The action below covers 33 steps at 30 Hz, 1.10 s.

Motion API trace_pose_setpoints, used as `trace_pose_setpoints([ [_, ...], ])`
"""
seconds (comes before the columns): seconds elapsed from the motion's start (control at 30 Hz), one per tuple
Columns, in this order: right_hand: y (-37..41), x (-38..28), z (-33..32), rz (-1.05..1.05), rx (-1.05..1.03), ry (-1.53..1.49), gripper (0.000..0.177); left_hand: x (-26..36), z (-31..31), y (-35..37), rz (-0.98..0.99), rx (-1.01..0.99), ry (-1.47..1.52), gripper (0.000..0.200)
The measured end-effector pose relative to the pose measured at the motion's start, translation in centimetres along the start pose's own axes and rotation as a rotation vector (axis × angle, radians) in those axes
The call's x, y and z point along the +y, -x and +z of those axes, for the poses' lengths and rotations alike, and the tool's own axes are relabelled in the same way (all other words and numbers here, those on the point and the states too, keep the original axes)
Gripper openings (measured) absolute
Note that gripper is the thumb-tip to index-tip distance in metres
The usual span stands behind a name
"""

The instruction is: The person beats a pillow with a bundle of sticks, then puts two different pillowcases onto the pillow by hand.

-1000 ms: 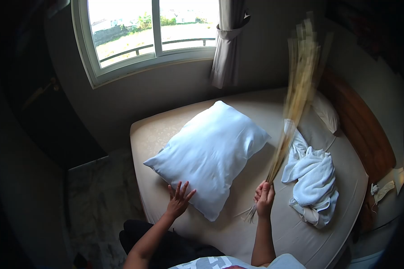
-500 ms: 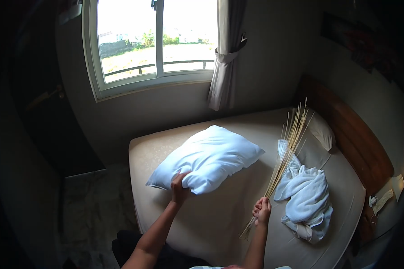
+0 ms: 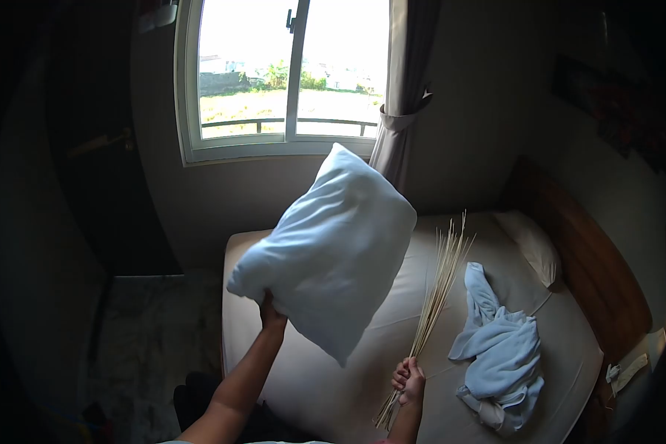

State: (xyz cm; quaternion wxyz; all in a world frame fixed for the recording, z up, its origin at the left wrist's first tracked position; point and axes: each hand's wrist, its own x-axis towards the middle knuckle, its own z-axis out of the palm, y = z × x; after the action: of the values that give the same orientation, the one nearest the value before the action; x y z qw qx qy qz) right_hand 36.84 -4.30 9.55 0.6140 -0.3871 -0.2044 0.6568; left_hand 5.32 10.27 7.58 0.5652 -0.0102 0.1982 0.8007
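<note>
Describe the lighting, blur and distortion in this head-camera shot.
Head view: the window is blown out and backlights the room, leaving walls and corners nearly black; the pillow gripped by the left hand looks bluish and shaded on its near face; fisheye curves the headboard, with dark vignetting at the edges; the stick bundle in the right hand is fairly sharp, little motion blur.

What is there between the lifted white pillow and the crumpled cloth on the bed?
In the head view, a bundle of thin sticks, gripped low by the right hand, runs between the white pillow and the crumpled cloth.
</note>
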Motion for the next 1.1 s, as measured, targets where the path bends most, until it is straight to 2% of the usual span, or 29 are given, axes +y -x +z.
trace_pose_setpoints([
  [0.03,-0.6,1.0,-0.3,0.019,0.033,0.0,0.029,-2.4,-7.6,-0.6,0.019,-0.037,-0.162,0.056],
  [0.07,-1.6,2.1,-0.7,0.037,0.065,0.004,0.029,-4.0,-11.9,2.1,-0.07,0.004,-0.265,0.06],
  [0.1,-2.6,3.3,-1.1,0.052,0.097,0.008,0.028,-4.1,-14.3,5.4,-0.333,0.237,-0.462,0.059],
  [0.17,-3.8,4.9,-1.7,0.113,0.132,0.124,0.029,-4.1,-21.3,7.2,-0.446,0.093,-0.51,0.064],
  [0.23,-4.8,6.6,-2.3,0.154,0.147,0.25,0.029,-1.6,-19.7,7.7,-0.128,0.193,-0.581,0.069],
  [0.27,-5.3,7.7,-2.7,0.111,0.18,0.354,0.027,-0.1,-18.4,8.2,0.028,0.249,-0.613,0.071],
  [0.33,-6.9,10.8,-3.5,-0.019,0.309,0.427,0.027,4.0,-12.5,8.3,0.13,0.248,-0.619,0.082],
  [0.37,-8.0,12.1,-3.9,-0.092,0.367,0.461,0.026,4.9,-11.6,7.0,0.192,0.223,-0.798,0.078],
  [0.4,-9.0,13.2,-4.6,-0.068,0.415,0.434,0.027,5.7,-11.2,5.4,0.254,0.197,-0.982,0.075],
  [0.43,-9.5,12.7,-4.4,-0.059,0.363,0.413,0.028,6.0,-11.2,3.9,0.318,0.167,-1.164,0.072],
  [0.5,-11.1,10.1,-4.0,-0.04,0.264,0.371,0.029,5.0,-13.2,1.8,0.15,-0.046,-1.491,0.061],
  [0.53,-11.0,7.3,-2.8,-0.168,0.185,0.331,0.03,4.4,-14.1,1.5,0.061,-0.158,-1.65,0.057],
  [0.57,-6.8,1.5,2.5,-0.344,0.112,0.332,0.03,3.3,-14.4,2.5,0.288,-0.167,-1.851,0.048],
  [0.6,-4.7,-2.6,4.6,-0.558,0.1,0.386,0.029,3.3,-13.1,4.2,0.25,-0.141,-1.93,0.047],
  [0.63,-2.8,-6.3,5.6,-0.755,0.136,0.384,0.029,2.8,-14.4,4.5,0.353,-0.175,-1.84,0.043],
  [0.67,-0.8,-9.6,6.8,-1.014,0.221,0.441,0.029,2.7,-15.8,5.0,0.316,-0.15,-1.63,0.037],
  [0.7,1.2,-12.3,7.7,-1.269,0.412,0.522,0.032,2.7,-17.4,5.7,0.271,-0.126,-1.423,0.033],
  [0.77,4.4,-15.3,8.8,-1.451,0.554,0.401,0.034,2.4,-21.0,6.4,0.211,-0.089,-1.278,0.03],
  [0.83,4.1,-15.0,10.3,-1.636,0.451,0.178,0.035,2.7,-22.8,5.8,0.182,-0.093,-1.176,0.03],
  [0.9,0.5,-11.6,11.7,-1.71,0.496,0.115,0.035,2.9,-23.6,4.8,0.183,-0.121,-1.109,0.032],
  [0.93,-2.7,-8.3,10.4,-1.566,0.592,0.234,0.031,3.0,-23.2,4.8,0.158,-0.143,-1.071,0.032],
  [0.97,-7.4,-3.6,5.9,-1.127,0.618,0.341,0.029,3.2,-22.6,5.0,0.159,-0.163,-1.092,0.032],
  [1.0,-9.2,1.0,2.6,-0.84,0.489,1.268,0.026,3.5,-21.6,5.4,0.164,-0.18,-1.119,0.031],
  [1.03,-8.3,4.6,0.7,-0.475,0.321,1.614,0.025,3.9,-20.8,5.8,0.179,-0.192,-1.148,0.031],
  [1.07,-8.4,7.3,0.6,-0.083,0.106,1.914,0.025,4.6,-20.3,6.1,0.26,-0.231,-1.371,0.032],
  [1.1,-5.2,4.7,4.8,-0.036,0.312,1.877,0.025,5.4,-20.2,6.3,0.284,-0.233,-1.533,0.034],
])
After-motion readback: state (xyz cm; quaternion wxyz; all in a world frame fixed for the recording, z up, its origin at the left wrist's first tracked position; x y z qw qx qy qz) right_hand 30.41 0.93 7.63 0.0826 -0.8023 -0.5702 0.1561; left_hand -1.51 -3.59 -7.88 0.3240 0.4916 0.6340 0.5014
